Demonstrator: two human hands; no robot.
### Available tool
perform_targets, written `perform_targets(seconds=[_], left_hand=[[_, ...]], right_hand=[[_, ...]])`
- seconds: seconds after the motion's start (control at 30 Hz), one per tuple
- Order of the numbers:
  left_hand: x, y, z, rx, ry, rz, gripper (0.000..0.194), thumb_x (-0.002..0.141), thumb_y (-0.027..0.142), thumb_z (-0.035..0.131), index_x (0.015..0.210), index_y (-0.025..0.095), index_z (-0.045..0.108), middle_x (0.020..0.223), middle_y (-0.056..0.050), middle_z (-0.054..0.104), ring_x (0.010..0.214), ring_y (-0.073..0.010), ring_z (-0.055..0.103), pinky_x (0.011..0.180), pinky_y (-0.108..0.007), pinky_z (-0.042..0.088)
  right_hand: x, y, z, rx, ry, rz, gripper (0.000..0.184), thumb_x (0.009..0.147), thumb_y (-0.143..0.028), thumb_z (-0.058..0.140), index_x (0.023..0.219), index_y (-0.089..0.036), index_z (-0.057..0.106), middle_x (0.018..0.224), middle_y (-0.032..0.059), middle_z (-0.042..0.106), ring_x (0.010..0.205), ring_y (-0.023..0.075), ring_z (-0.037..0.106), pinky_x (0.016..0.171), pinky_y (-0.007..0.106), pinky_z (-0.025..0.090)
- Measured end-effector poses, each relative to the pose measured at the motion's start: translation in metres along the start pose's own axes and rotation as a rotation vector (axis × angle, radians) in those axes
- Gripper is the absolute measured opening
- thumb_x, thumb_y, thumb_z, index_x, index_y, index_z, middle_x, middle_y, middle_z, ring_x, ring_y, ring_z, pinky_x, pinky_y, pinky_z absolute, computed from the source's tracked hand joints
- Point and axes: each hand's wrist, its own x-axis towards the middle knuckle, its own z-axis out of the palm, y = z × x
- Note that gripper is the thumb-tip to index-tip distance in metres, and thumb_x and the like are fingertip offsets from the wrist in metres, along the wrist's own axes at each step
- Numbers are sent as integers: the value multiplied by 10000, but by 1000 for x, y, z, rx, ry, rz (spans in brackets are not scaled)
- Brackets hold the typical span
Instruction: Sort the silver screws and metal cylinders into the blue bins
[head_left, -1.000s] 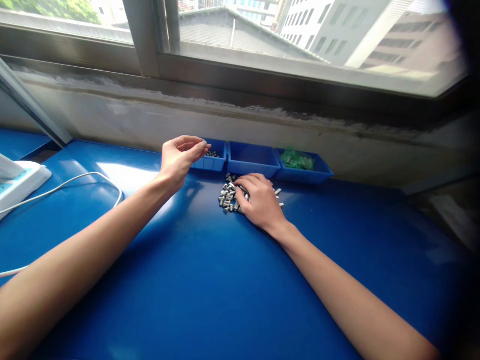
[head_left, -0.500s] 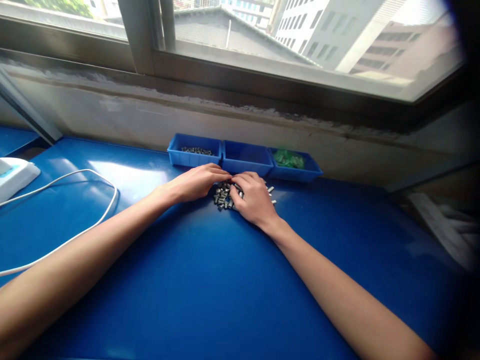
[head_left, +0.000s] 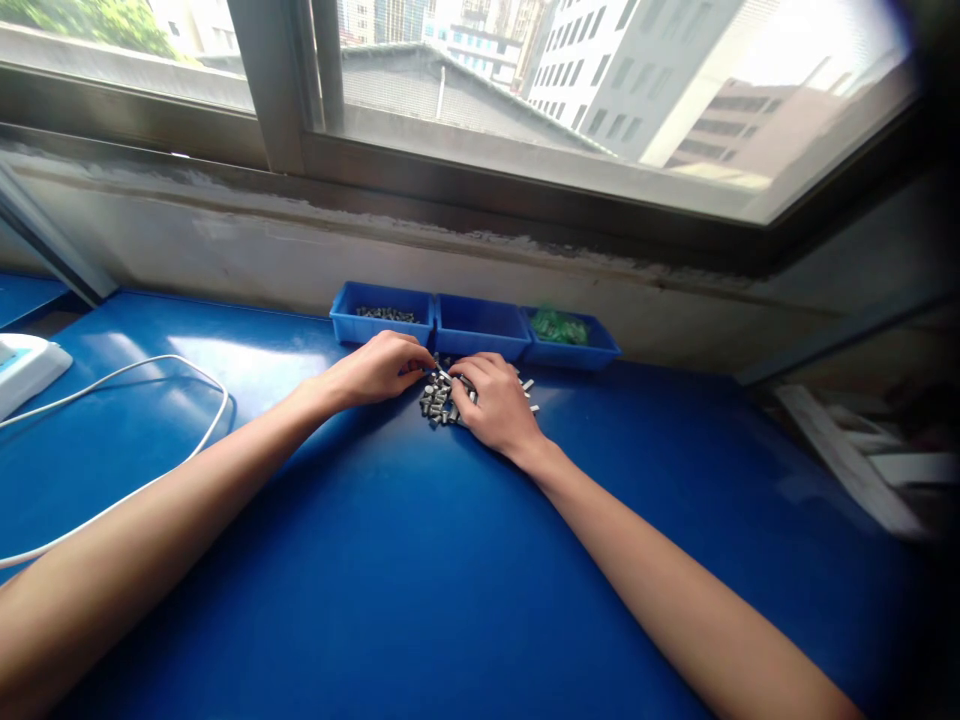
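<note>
A pile of small silvery metal pieces (head_left: 435,401) lies on the blue table, in front of the bins; their exact kind is too small to tell. My left hand (head_left: 381,370) is at the pile's left edge, thumb and forefinger pinched on a small metal piece at its fingertips. Over the right part of the pile rests my right hand (head_left: 493,402), palm down, fingers bent and close together, hiding many pieces. Whatever its fingertips grip is hidden. The two hands' fingertips are close but apart.
Three joined blue bins stand by the wall: the left bin (head_left: 382,329) holds small metal parts, the middle bin (head_left: 484,340) shows a bare floor, the right bin (head_left: 574,355) has a green bag (head_left: 559,326). A white cable (head_left: 225,395) and white device (head_left: 30,370) lie left.
My left fingertips have drawn back left from the right hand, and a small metal piece now shows between them. My right hand stays over the pile. The camera view has shifted slightly.
</note>
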Motion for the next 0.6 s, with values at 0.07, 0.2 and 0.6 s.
perform_targets(seconds=[0.07, 0.2, 0.6], left_hand=[[1, 2, 0, -96, 20, -87, 234, 865, 187, 604, 994, 158, 798, 913, -70, 777, 806, -180, 716, 759, -257, 529], [1, 6, 3, -385, 38, -270, 228, 844, 248, 640, 975, 145, 795, 865, -59, 781, 789, -177, 728, 729, -240, 548], [0, 4, 3, -702, 183, -450, 396, 715, 357, 833, 1021, 112, 775, 1022, -117, 792, 972, -258, 751, 933, -372, 588]], right_hand=[[0, 0, 0, 4, 5, 0, 215, 952, -230, 537, 1021, -188, 737, 1109, 89, 759, 1153, 284, 587, 971, 437, 439], [1, 0, -1, 11, 0, 3, 212, 947, -223, 537, 1006, -197, 739, 1106, 92, 763, 1157, 293, 591, 967, 448, 441], [0, -2, -2, -15, -28, -3, 331, 983, -248, 512, 1226, -197, 730, 1252, 70, 735, 1215, 303, 565, 995, 472, 442]])
